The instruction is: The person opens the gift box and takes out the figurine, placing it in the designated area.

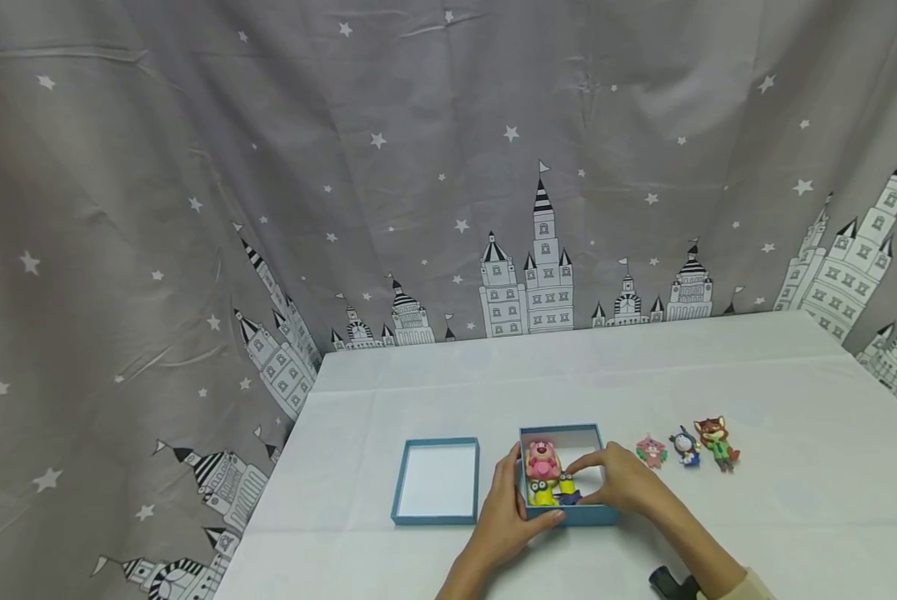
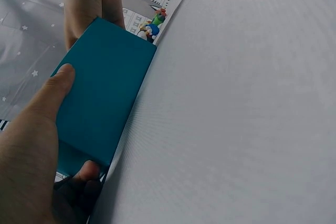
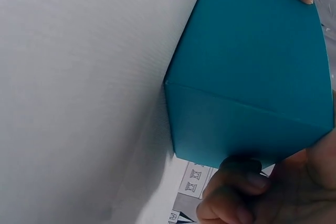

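Low in the centre of the head view, both hands clasp a small teal box that sits on the white tabletop. The left hand curls round the box's left wall, with its thumb along the near wall. The right hand grips the right wall, its fingers bent over the rim toward the inside. In the left wrist view the left thumb lies flat against the box's teal side; in the right wrist view the right hand's curled fingers press the box's corner.

Inside the box lie a pink bear figure and two yellow minion figures.

Just left of the box lies its open lid, white inside. To the right of the box three more figures lie in a row: a pink one, a blue-grey one and an orange fox. A grey curtain printed with stars and castles hangs behind.
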`<state>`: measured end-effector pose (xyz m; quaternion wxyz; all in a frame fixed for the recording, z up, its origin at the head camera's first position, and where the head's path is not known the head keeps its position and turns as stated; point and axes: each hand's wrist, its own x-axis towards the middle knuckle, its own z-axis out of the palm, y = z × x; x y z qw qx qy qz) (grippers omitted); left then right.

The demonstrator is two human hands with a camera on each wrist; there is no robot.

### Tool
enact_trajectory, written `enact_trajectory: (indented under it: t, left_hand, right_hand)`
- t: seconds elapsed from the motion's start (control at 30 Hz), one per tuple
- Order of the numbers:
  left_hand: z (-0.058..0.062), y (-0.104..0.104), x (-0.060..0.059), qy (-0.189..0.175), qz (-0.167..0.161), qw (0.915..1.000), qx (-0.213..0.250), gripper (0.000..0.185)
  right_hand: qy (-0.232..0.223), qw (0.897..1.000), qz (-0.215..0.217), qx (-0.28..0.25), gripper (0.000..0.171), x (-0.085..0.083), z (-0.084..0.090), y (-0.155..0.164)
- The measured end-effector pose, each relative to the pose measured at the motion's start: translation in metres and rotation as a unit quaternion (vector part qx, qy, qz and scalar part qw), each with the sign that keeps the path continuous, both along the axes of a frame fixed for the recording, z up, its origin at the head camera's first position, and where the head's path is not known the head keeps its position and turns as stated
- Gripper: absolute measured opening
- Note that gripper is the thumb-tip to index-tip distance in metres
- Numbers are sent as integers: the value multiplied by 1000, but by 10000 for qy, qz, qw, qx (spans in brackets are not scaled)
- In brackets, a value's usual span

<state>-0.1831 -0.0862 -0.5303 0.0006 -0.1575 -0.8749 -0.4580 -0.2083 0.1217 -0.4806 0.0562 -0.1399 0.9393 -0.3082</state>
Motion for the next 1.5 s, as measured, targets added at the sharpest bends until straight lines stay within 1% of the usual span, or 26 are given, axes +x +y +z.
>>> enact_trajectory:
  t: [0.2, 0.43, 0.73, 1.0, 1.4, 1.5]
  left_hand:
    - [-1, 0, 0, 5, 18, 10000, -15, 102]
    - [0, 0, 1, -13, 3, 10000, -9, 102]
    - [0, 0, 0, 15, -35, 10000, 86, 102]
    - [0, 0, 1, 25, 6, 10000, 5, 103]
    - [0, 0, 1, 22, 11, 10000, 13, 102]
    - [1, 0, 1, 8, 6, 10000, 8, 102]
  right_hand:
    - [106, 9998, 119, -68, 35, -1, -1, 2]
    - [-26, 10000, -51, -32, 34, -1, -3, 3]
    - [-13, 10000, 1, 78, 39, 0, 2, 3]
    - [44, 9997, -62, 230, 41, 0, 2, 1]
    - [123, 9997, 215, -4, 37, -1, -1, 4]
    - [128, 9997, 214, -20, 35, -1, -1, 6]
